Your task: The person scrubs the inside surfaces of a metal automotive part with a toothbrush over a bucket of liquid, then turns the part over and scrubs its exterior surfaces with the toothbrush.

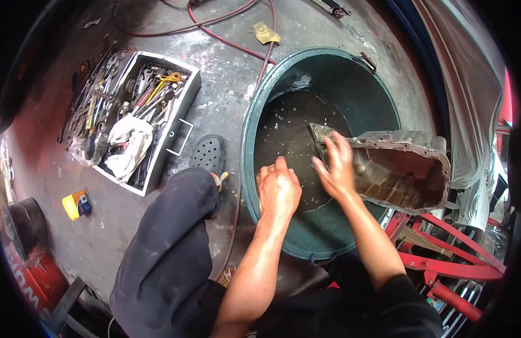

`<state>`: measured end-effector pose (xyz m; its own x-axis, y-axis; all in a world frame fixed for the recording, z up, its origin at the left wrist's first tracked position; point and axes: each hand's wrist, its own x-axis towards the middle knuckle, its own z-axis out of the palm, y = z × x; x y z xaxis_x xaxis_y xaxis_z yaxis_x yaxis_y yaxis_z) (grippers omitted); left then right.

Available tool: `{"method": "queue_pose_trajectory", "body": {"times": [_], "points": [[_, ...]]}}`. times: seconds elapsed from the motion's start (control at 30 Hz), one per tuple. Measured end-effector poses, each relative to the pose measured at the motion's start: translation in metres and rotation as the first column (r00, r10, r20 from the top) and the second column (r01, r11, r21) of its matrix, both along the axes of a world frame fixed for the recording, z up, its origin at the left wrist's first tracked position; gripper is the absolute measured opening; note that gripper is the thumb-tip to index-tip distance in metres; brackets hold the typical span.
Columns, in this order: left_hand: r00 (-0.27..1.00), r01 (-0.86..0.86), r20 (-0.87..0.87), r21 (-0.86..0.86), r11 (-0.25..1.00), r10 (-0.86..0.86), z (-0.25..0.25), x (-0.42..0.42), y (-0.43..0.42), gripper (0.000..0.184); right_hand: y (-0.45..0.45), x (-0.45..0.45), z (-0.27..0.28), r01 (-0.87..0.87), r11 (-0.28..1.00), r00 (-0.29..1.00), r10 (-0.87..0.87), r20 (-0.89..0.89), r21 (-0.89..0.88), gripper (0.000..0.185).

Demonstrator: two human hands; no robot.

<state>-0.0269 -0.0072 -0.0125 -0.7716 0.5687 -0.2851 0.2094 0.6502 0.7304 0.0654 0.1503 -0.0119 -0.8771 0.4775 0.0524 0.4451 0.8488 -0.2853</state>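
A large green tub of dark, murky liquid with specks of foam stands before me. Over the tub's right side rests a metal engine oil pan, tilted, its hollow side facing me and its inside brown and wet. My left hand is above the liquid, wet, back upward and fingers curled closed; whatever they may hold is hidden. My right hand, slightly blurred, has its fingers apart beside the pan's left end. I cannot tell whether it touches the pan's flange.
Left of the tub lies a drawer of wrenches and a white rag, with more tools beside it. A red hose crosses the floor. A yellow-and-blue box sits at left; a red metal frame stands at lower right.
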Motion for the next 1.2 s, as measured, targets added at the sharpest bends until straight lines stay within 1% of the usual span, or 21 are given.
{"method": "queue_pose_trajectory", "body": {"times": [0.07,0.13,0.2,0.27,0.3,0.33,0.4,0.43,0.47,0.5,0.53,0.6,0.67,0.73,0.8,0.87,0.93,1.03,1.07,1.13,1.2], "points": [[0.998,-0.067,0.027,0.179,0.982,0.063,-0.001,0.001,0.001,0.034,0.021,-0.038,-0.087,0.028,0.995,1.000,-0.029,-0.001,-0.091,0.059],[0.997,-0.072,0.028,0.165,0.984,0.068,-0.008,0.000,0.006,0.033,0.035,-0.075,-0.175,0.115,0.993,0.993,-0.114,0.026,-0.030,0.062],[0.979,-0.176,0.130,0.148,0.973,0.157,-0.006,0.000,0.006,0.032,0.008,-0.109,-0.218,0.298,0.949,0.920,-0.314,0.233,0.102,0.068],[0.970,-0.208,0.157,0.144,0.967,0.185,-0.004,-0.004,0.009,0.032,-0.022,-0.123,-0.210,0.172,0.970,0.851,-0.235,0.470,0.174,0.062],[0.965,-0.226,0.169,0.135,0.965,0.203,-0.007,-0.005,0.011,0.031,-0.033,-0.123,-0.215,0.073,0.994,0.871,-0.101,0.481,0.076,0.058],[0.957,-0.249,0.181,0.122,0.961,0.225,-0.009,-0.004,0.011,0.031,-0.041,-0.115,-0.216,-0.031,0.999,0.877,0.039,0.479,-0.025,0.054],[0.959,-0.237,0.186,0.123,0.964,0.212,-0.013,-0.001,0.011,0.031,-0.048,-0.086,-0.203,-0.437,0.896,0.800,0.348,0.489,0.078,0.045],[0.958,-0.236,0.196,0.115,0.965,0.211,-0.014,0.000,0.012,0.031,-0.033,-0.071,-0.196,-0.536,0.839,0.823,0.495,0.277,0.094,0.035],[0.956,-0.235,0.207,0.106,0.966,0.210,-0.015,0.000,0.012,0.031,-0.024,-0.057,-0.188,-0.525,0.844,0.832,0.481,0.277,0.109,0.035],[0.958,-0.218,0.207,0.085,0.972,0.197,-0.015,-0.001,0.012,0.031,-0.018,-0.045,-0.173,-0.229,0.958,0.928,0.268,0.259,-0.171,0.031],[0.959,-0.204,0.212,0.060,0.977,0.187,-0.014,-0.001,0.012,0.032,-0.014,-0.029,-0.157,0.099,0.897,0.951,0.042,0.306,-0.430,0.026],[0.965,-0.187,0.196,0.053,0.981,0.173,-0.016,0.006,0.015,0.032,-0.005,0.001,-0.122,0.187,0.897,0.974,-0.222,-0.042,-0.401,0.018],[0.971,-0.131,0.205,0.016,0.991,0.125,-0.018,0.014,0.017,0.033,-0.004,0.019,-0.049,0.374,0.881,0.927,-0.347,0.142,-0.289,0.025],[0.960,-0.108,0.262,0.020,0.994,0.099,-0.020,0.028,0.019,0.034,-0.001,0.035,0.022,0.575,0.795,0.806,-0.510,0.300,-0.192,0.037],[0.961,-0.063,0.273,0.048,0.997,0.047,-0.026,0.046,0.018,0.036,0.017,0.071,0.061,0.680,0.450,0.688,-0.665,0.291,-0.580,0.044],[0.959,-0.036,0.284,0.058,0.998,0.018,-0.019,0.056,0.019,0.038,0.020,0.086,0.113,0.454,0.279,0.596,-0.801,0.055,-0.846,0.057],[0.938,-0.022,0.347,0.061,0.998,0.000,-0.010,0.063,0.022,0.038,0.035,0.098,0.154,0.215,0.140,0.402,-0.915,-0.044,-0.967,0.088],[0.943,-0.084,0.332,0.123,0.989,0.039,-0.002,0.068,0.026,0.036,0.055,0.079,0.195,-0.047,0.137,-0.078,-0.988,-0.133,-0.989,0.107],[0.930,-0.098,0.365,0.132,0.986,0.044,0.001,0.069,0.027,0.036,0.066,0.075,0.198,-0.043,0.149,-0.070,-0.987,-0.146,-0.988,0.107],[0.907,-0.139,0.416,0.148,0.979,0.066,-0.002,0.070,0.029,0.035,0.105,0.075,0.183,-0.062,0.147,-0.368,-0.923,-0.114,-0.987,0.101],[0.851,-0.198,0.514,0.130,0.972,0.105,0.000,0.066,0.027,0.036,0.157,0.084,0.157,-0.037,0.365,-0.335,-0.881,-0.333,-0.930,0.060]]}}
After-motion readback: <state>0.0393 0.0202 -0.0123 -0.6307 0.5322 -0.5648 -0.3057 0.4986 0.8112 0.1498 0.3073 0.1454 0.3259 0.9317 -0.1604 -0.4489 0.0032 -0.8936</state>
